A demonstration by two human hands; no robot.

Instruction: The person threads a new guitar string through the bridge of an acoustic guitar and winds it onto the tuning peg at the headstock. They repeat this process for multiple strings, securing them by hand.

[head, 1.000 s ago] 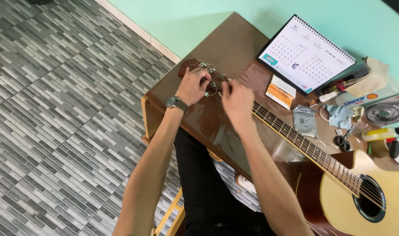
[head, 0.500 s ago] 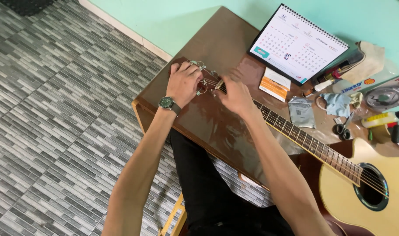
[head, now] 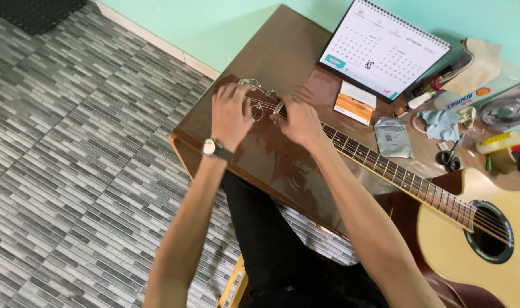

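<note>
A home corner used as a hobby bench. A brown wooden table [head: 283, 51] stands against a mint-green wall, grey patterned floor tiles [head: 72, 171] beneath, with a desk calendar [head: 382, 51], scissors [head: 451, 157] and scattered oddments beyond the working hands.

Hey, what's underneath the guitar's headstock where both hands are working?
The headstock lies on the brown table, whose glossy top shows around it. The left hand and right hand cover most of the headstock, so the tuners and the table directly beneath are hidden.
</note>
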